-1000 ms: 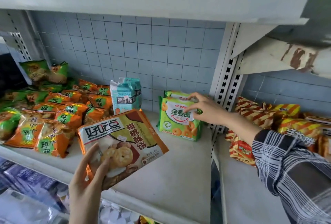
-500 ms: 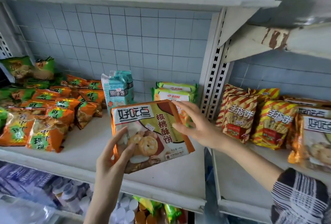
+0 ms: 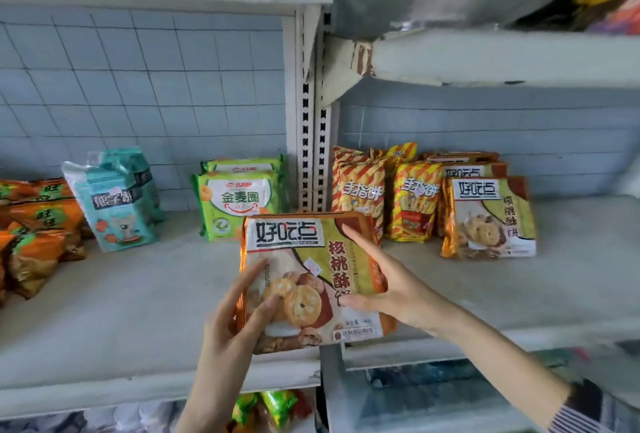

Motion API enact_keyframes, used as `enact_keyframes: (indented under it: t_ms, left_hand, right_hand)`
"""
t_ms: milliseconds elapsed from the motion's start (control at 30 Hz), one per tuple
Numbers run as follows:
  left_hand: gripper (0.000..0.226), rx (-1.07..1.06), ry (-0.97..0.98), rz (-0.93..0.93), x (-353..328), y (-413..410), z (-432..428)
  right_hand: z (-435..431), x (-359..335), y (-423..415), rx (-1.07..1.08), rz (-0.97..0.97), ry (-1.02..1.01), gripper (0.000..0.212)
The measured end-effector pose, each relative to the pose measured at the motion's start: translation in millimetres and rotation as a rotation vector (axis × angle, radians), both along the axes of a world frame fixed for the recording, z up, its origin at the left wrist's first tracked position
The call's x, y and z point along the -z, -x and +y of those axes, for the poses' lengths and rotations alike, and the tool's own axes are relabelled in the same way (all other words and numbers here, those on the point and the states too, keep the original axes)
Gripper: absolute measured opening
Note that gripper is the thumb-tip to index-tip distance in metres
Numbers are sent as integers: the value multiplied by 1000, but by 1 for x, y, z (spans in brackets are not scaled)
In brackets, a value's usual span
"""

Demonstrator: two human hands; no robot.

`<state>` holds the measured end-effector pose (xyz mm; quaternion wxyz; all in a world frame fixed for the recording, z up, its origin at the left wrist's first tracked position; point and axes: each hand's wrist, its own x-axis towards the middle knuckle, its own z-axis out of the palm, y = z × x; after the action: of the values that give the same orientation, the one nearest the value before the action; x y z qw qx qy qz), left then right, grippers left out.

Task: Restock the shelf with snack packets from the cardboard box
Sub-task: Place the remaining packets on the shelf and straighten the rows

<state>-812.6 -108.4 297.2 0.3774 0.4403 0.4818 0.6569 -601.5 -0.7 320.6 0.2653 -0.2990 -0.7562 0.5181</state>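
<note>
Biscuit packet (image 3: 311, 280) | left hand (image 3: 235, 328) grips lower-left edge | right hand (image 3: 394, 290) seemingly pinches right edge

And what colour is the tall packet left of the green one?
Mostly teal. The tall packet shows best in the head view.
</note>
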Motion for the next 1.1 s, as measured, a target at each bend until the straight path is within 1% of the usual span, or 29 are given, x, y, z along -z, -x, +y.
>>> enact_keyframes:
  t_ms: [100, 300, 367, 467, 600, 667, 800, 833, 900, 1000, 1100]
  left_hand:
    - [41, 43, -11, 41, -3, -21, 8]
    - [43, 127, 3, 36, -9, -76, 29]
    - [42, 133, -7, 57, -10, -97, 35]
    - [44, 157, -10, 137, -8, -129, 43]
    - [45, 232, 74, 209, -1, -160, 49]
    - [45, 204, 125, 289, 2, -170, 50]
    - [46, 72, 139, 654, 6, -180, 51]
    - [46, 44, 135, 717, 7, -183, 51]
    - [46, -4, 126, 763, 8, -188, 51]
    - [47, -49, 132, 775, 11, -193, 48]
    - [49, -81, 134, 767, 14, -194, 43]
  right_hand:
    - [-3, 3, -27, 79, 44, -7, 83]
    - [3, 4, -89, 196, 129, -2, 78]
    - [8, 3, -113, 210, 137, -7, 78]
    - [14, 4, -150, 201, 140, 3, 78]
    - [30, 8, -199, 213, 137, 9, 77]
    - [42, 11, -223, 236, 140, 17, 77]
    - [72, 18, -263, 268, 134, 4, 79]
    - [79, 20, -270, 276, 131, 1, 79]
    - [93, 24, -279, 288, 121, -26, 78]
    - [114, 29, -289, 265, 78, -55, 79]
    - [132, 34, -299, 245, -28, -112, 83]
